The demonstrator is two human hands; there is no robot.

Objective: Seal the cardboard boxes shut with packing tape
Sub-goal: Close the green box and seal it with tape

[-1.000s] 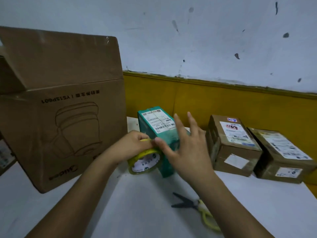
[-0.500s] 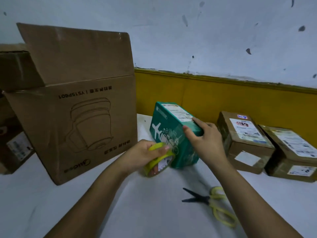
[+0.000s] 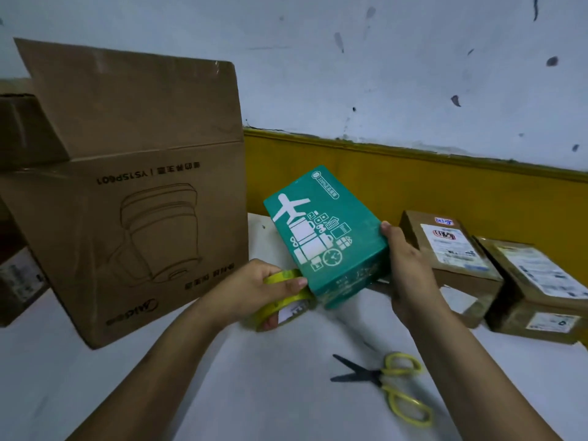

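Rolled over since a second ago: green box (image 3: 324, 237) no longer stands upright with its shipping label to the camera. Printed face (aeroplane, luggage) now points up and toward the viewer. Box tipped, far end raised toward 12 o'clock, near corner low over the counter (image 3: 222, 393); cannot tell whether that corner touches.

- Right hand (image 3: 410, 275): was spread flat against the box, now grips its 3 o'clock edge, thumb on the top corner, fingers wrapped out of sight behind.
- Left hand (image 3: 254, 288): closed round the yellow tape roll (image 3: 283, 305), thumb over the rim. Roll has stayed at the box's 7 o'clock corner, touching or just beside it.
- Tape is clear-ish; cannot tell whether a strip already runs from roll to box.

Surroundings, unchanged:
- Large carton (image 3: 127, 233) at 9 o'clock of the green box, top flap standing open, print upside down.
- Two brown parcels at 3 o'clock, side by side against the yellow wall band: nearer one (image 3: 451, 249), farther one (image 3: 541, 281). Both labelled and look closed.
- Scissors (image 3: 391, 383) with yellow handles at 5 o'clock, blades open, lying apart from both hands.

Judgement: the turn looks meant to bring a fresh face round so tape can be carried on around the box. Sealing of this box appears midway, not finished. A cut will be needed after; scissors are within reach of the right hand. Large carton reads as not yet sealed.
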